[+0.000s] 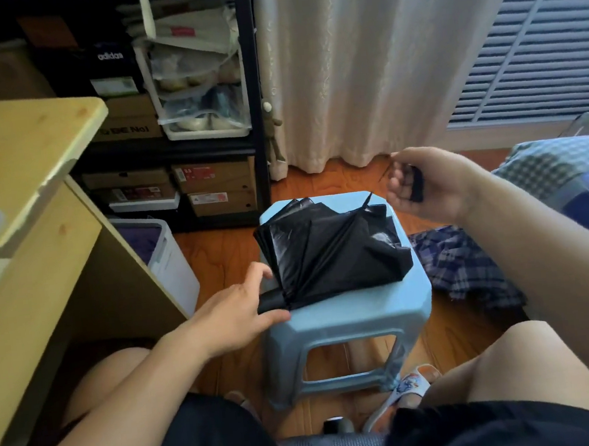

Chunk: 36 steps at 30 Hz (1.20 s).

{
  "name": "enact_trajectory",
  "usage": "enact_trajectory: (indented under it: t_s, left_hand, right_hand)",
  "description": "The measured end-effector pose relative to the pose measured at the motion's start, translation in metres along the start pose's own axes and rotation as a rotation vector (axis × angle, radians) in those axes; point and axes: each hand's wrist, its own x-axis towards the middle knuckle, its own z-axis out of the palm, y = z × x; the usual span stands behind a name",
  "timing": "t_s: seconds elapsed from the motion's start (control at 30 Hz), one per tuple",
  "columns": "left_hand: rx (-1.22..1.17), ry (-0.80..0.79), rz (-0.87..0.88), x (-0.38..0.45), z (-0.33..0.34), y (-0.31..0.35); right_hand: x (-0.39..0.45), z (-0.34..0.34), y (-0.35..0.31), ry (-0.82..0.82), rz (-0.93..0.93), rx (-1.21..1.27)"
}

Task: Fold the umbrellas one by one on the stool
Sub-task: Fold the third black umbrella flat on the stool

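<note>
Left grip, fingers spread, touches umbrella handle; right grip pinches strap.

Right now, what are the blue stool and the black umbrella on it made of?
The light blue square stool looks like moulded plastic: smooth, one piece, soft sheen. The collapsed black umbrella seems thin, shiny fabric, maybe nylon: it crumples and glints.

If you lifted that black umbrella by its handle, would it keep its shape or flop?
Probably floppy: the black umbrella lies in loose, crumpled folds, so its cloth would likely sag. Its glossy fabric may slip under fingers; the stubby handle by the left hand looks the firmer hold.
</note>
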Motion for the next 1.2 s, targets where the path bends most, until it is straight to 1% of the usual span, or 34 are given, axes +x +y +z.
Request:
enact_trajectory:
  t_s: [0.03, 0.1, 0.17, 0.23, 0.33, 0.4, 0.5, 0.57, 0.6, 0.63, 0.67, 0.7, 0.73, 0.77, 0.8, 0.93, 0.97, 1.03, 1.07, 1.13, 1.2]
  left_hand:
    - [0.049, 0.052, -0.015, -0.001, 0.0, 0.0]
    - [0.094, 0.192, 0.012, -0.004, -0.001, 0.002]
    - [0.078, 0.304, 0.078, -0.004, 0.001, 0.007]
    - [-0.016, 0.344, 0.102, -0.003, 0.005, 0.015]
    - [-0.277, 0.367, 0.103, -0.002, 0.006, 0.033]
    - [-0.361, 0.416, 0.157, -0.001, 0.007, 0.04]
    - [-0.463, 0.543, 0.224, -0.005, 0.011, 0.043]
    - [-0.537, 0.559, 0.18, -0.01, 0.013, 0.044]
    - [-0.565, 0.557, 0.149, -0.011, 0.013, 0.044]
    - [-0.59, 0.553, 0.124, -0.011, 0.014, 0.044]
    - [-0.614, 0.554, 0.109, -0.009, 0.014, 0.044]
    - [-0.638, 0.555, 0.102, -0.007, 0.014, 0.044]
    - [-0.662, 0.55, 0.102, -0.006, 0.014, 0.045]
    - [-0.684, 0.54, 0.106, -0.005, 0.015, 0.046]
    - [-0.699, 0.527, 0.113, -0.004, 0.015, 0.047]
    - [-0.717, 0.515, 0.129, -0.005, 0.017, 0.048]
    - [-0.721, 0.508, 0.14, -0.005, 0.016, 0.047]
    - [-0.733, 0.475, 0.16, -0.008, 0.014, 0.048]
    - [-0.749, 0.446, 0.163, -0.009, 0.014, 0.048]
    - [-0.783, 0.385, 0.168, -0.011, 0.012, 0.049]
    - [-0.781, 0.347, 0.176, -0.01, 0.011, 0.048]
  right_hand:
    - [-0.008, -0.002, 0.0, -0.067, -0.03, -0.029]
    - [-0.026, -0.01, -0.001, -0.232, -0.098, -0.072]
    - [-0.042, -0.018, 0.0, -0.438, -0.164, -0.116]
    - [-0.052, -0.022, 0.003, -0.591, -0.212, -0.154]
    - [-0.057, -0.02, 0.006, -0.675, -0.254, -0.22]
    - [-0.058, -0.017, 0.007, -0.732, -0.27, -0.267]
    - [-0.052, -0.016, 0.009, -0.706, -0.287, -0.209]
    - [-0.047, -0.021, 0.011, -0.62, -0.342, -0.169]
    - [-0.042, -0.025, 0.014, -0.536, -0.378, -0.225]
    - [-0.039, -0.028, 0.017, -0.436, -0.399, -0.337]
    - [-0.034, -0.031, 0.02, -0.342, -0.385, -0.483]
    - [-0.03, -0.033, 0.025, -0.292, -0.334, -0.623]
    - [-0.025, -0.033, 0.03, -0.289, -0.265, -0.726]
    - [-0.02, -0.031, 0.035, -0.304, -0.202, -0.779]
    - [-0.015, -0.029, 0.039, -0.313, -0.164, -0.779]
    - [0.007, -0.009, 0.042, -0.294, -0.13, -0.59]
    - [0.012, -0.003, 0.043, -0.287, -0.126, -0.616]
    - [0.024, 0.007, 0.045, -0.248, -0.133, -0.825]
    - [0.03, 0.011, 0.045, -0.255, -0.113, -0.885]
    - [0.039, 0.017, 0.046, -0.274, -0.029, -0.903]
    - [0.048, 0.023, 0.046, -0.298, 0.029, -0.998]
